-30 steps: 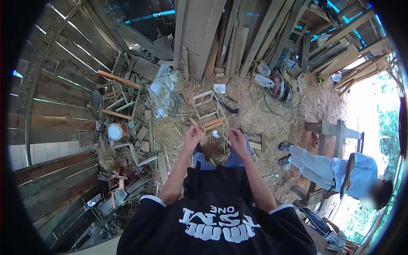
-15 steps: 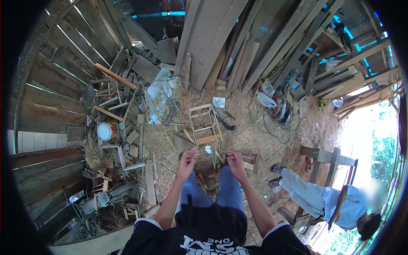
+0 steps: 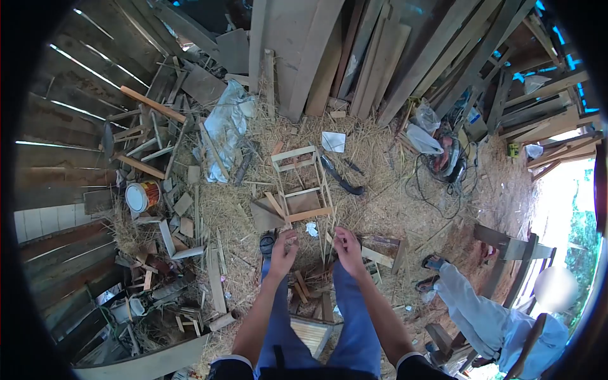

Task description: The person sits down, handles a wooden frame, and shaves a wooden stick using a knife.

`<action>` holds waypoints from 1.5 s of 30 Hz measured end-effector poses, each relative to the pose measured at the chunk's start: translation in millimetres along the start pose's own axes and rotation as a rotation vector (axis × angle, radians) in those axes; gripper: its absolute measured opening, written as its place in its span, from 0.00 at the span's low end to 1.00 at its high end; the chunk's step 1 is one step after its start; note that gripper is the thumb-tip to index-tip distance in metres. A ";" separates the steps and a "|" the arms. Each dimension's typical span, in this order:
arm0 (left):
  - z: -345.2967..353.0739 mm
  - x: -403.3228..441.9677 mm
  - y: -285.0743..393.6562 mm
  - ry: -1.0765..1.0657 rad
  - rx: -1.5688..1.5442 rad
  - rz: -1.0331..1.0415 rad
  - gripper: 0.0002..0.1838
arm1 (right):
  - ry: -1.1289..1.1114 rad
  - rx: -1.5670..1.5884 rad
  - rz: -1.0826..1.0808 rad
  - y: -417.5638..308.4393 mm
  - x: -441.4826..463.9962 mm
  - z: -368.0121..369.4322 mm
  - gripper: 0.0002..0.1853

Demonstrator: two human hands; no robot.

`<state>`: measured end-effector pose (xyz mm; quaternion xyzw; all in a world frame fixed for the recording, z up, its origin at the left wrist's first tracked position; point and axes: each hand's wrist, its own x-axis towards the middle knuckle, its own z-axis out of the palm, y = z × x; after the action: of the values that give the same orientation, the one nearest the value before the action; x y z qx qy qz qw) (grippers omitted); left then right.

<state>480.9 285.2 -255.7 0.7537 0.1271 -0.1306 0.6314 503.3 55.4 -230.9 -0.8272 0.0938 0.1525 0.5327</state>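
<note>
Well, in the head view the wooden frame (image 3: 303,192), the landmark here, rests on the littered floor (image 3: 386,190) ahead of the person's legs; whether it is upright or on its side, I cannot tell. Its nearest crossbar (image 3: 310,214) faces the person.

The left hand (image 3: 283,251) is just on the near side of the frame, toward its left corner, with the fingers loosely curled. The right hand (image 3: 348,251) hangs near the frame's right corner, its fingers bent in a similar way. Neither hand clearly grips the frame, and whether either pinches something slim, I cannot tell.

A flat board (image 3: 267,216) lies by the frame's left near corner, with a loose stick (image 3: 275,204) over it. A crumpled white scrap (image 3: 311,229) is just on the frame's near side, and a dark curved tool (image 3: 339,178) lies just to its right. Well to the right of the frame is another person (image 3: 468,310).

The slender bars look easy to rack, so handling the frame well probably calls for an even hold by both hands on the stout near crossbar, fingers kept clear of the dark tool, which may have an edge.
</note>
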 end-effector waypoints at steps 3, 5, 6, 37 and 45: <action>31.2 37.7 -43.2 0.025 0.208 0.028 0.20 | 0.047 0.069 0.028 53.6 42.4 6.4 0.17; 49.1 67.7 -62.6 0.030 0.314 0.058 0.22 | 0.093 0.067 -0.006 95.4 75.0 12.8 0.16; 59.2 84.2 -74.7 0.030 0.323 0.072 0.22 | 0.111 0.059 -0.010 113.2 93.1 15.8 0.16; 140.2 212.9 -178.8 -0.171 0.680 0.476 0.35 | 0.390 -0.459 -0.157 361.5 345.9 124.6 0.10; 141.4 204.7 -189.8 -0.077 0.637 0.596 0.32 | 0.382 0.267 0.096 326.5 248.3 73.5 0.24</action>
<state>599.2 183.8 -527.0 0.9092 -0.1661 -0.0035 0.3817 620.8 -11.4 -625.0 -0.7579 0.2515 0.0049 0.6020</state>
